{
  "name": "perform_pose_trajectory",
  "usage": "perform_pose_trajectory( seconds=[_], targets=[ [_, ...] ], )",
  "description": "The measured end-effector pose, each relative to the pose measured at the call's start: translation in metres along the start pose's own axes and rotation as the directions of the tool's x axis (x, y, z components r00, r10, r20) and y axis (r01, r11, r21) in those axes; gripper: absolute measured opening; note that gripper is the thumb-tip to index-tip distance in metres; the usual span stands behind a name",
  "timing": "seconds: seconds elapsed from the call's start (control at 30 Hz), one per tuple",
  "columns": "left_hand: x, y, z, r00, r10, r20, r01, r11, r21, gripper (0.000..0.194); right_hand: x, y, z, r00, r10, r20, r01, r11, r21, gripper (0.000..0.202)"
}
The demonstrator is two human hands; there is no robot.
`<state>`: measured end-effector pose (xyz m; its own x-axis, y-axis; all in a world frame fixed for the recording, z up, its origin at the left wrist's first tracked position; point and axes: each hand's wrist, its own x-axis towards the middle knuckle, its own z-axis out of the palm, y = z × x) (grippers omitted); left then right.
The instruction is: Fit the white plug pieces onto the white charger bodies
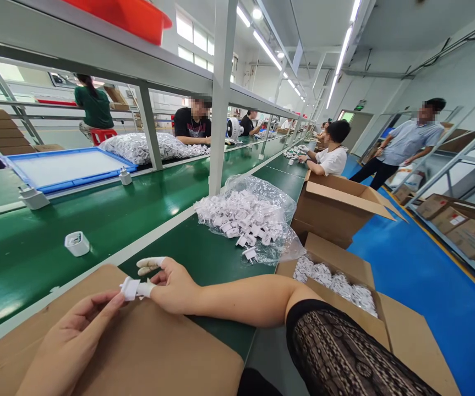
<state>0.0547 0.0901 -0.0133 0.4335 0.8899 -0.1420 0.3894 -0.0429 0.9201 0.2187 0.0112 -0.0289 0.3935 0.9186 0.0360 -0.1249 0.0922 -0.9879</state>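
Note:
A small white plastic part [130, 288] is pinched between the thumb and fingers of my left hand [78, 324], just above a brown cardboard sheet [154, 352]. My right hand [175, 286] wears white finger covers. Its thumb points at the part's right side, and I cannot tell whether it touches. The fingers of that hand are spread apart from the thumb, with nothing between them. Beyond it, a heap of similar white parts [245, 217] lies on a clear plastic bag [280, 201]. On the green belt [109, 212] stands a white, open-ended charger housing [77, 243].
Two white plug adapters [33, 198] [125, 176] stand along the belt's far side, near a blue-rimmed tray [72, 165]. A metal post [222, 99] rises beside the heap. To the right are open cartons [332, 203], one holding bagged parts [336, 286]. Several people work along the line.

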Motion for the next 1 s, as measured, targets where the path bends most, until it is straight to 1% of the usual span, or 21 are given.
perform_pose_trajectory(
  seconds=[0.03, 0.07, 0.1, 0.17, 0.23, 0.3, 0.37, 0.43, 0.5, 0.57, 0.67, 0.73, 0.8, 0.9, 0.93, 1.0],
  targets=[
    [0.0, 0.0, -0.001, 0.994, -0.076, 0.079, 0.079, 0.996, -0.037, 0.067, 0.0, 0.0, 0.0, 1.0, -0.006, -0.016, 0.006, 1.0, -0.009, 0.062],
    [-0.001, 0.0, -0.002, 0.979, -0.145, 0.145, 0.154, 0.986, -0.057, 0.068, 0.001, 0.001, -0.001, 1.0, -0.01, -0.029, 0.01, 1.0, -0.016, 0.059],
    [-0.001, 0.001, -0.003, 0.965, -0.191, 0.18, 0.205, 0.977, -0.06, 0.07, 0.002, 0.001, -0.001, 0.999, -0.013, -0.037, 0.012, 1.0, -0.02, 0.055],
    [-0.002, 0.004, -0.003, 0.963, -0.202, 0.18, 0.213, 0.976, -0.046, 0.072, 0.004, 0.001, -0.003, 0.999, -0.013, -0.036, 0.012, 1.0, -0.012, 0.051],
    [-0.004, 0.009, -0.002, 0.975, -0.139, 0.175, 0.148, 0.988, -0.037, 0.071, 0.006, 0.002, -0.003, 1.0, -0.008, -0.03, 0.008, 1.0, 0.001, 0.047],
    [-0.007, 0.013, 0.001, 0.985, -0.021, 0.172, 0.026, 0.999, -0.025, 0.064, 0.006, 0.003, -0.003, 0.999, -0.001, -0.035, 0.001, 1.0, 0.005, 0.043],
    [-0.01, 0.015, 0.003, 0.98, 0.114, 0.165, -0.111, 0.993, -0.027, 0.055, 0.003, 0.003, -0.002, 0.999, -0.01, -0.048, 0.01, 1.0, -0.001, 0.038],
    [-0.012, 0.015, 0.005, 0.964, 0.208, 0.164, -0.201, 0.978, -0.06, 0.046, 0.0, 0.001, 0.0, 0.999, -0.039, -0.024, 0.039, 0.999, 0.0, 0.031],
    [-0.011, 0.012, 0.007, 0.958, 0.234, 0.167, -0.219, 0.97, -0.104, 0.041, -0.003, -0.002, 0.0, 0.997, -0.07, 0.01, 0.07, 0.998, 0.002, 0.028],
    [-0.009, 0.008, 0.007, 0.961, 0.226, 0.162, -0.198, 0.965, -0.173, 0.04, -0.005, -0.005, 0.0, 0.997, -0.071, 0.041, 0.07, 0.997, 0.021, 0.027],
    [-0.006, 0.002, 0.006, 0.966, 0.208, 0.156, -0.15, 0.936, -0.318, 0.041, -0.007, -0.008, 0.002, 0.992, -0.05, 0.115, 0.05, 0.999, 0.01, 0.037],
    [-0.005, 0.0, 0.006, 0.965, 0.204, 0.164, -0.126, 0.911, -0.393, 0.042, -0.008, -0.007, 0.003, 0.991, -0.049, 0.121, 0.048, 0.999, 0.005, 0.043],
    [-0.005, 0.0, 0.01, 0.975, 0.189, 0.12, -0.121, 0.894, -0.431, 0.042, -0.01, -0.005, 0.005, 0.994, -0.046, 0.104, 0.046, 0.999, 0.003, 0.046],
    [-0.003, 0.001, 0.019, 0.991, 0.123, -0.056, -0.135, 0.891, -0.433, 0.038, -0.012, -0.005, 0.004, 0.996, -0.03, 0.089, 0.033, 0.999, -0.037, 0.054],
    [-0.001, 0.002, 0.021, 0.989, 0.098, -0.112, -0.136, 0.898, -0.419, 0.035, -0.013, -0.006, 0.003, 0.994, -0.021, 0.106, 0.028, 0.997, -0.071, 0.057],
    [0.006, 0.005, 0.019, 0.978, 0.065, -0.197, -0.134, 0.922, -0.362, 0.029, -0.016, -0.009, -0.001, 0.979, 0.011, 0.206, 0.027, 0.983, -0.183, 0.054]
  ],
)
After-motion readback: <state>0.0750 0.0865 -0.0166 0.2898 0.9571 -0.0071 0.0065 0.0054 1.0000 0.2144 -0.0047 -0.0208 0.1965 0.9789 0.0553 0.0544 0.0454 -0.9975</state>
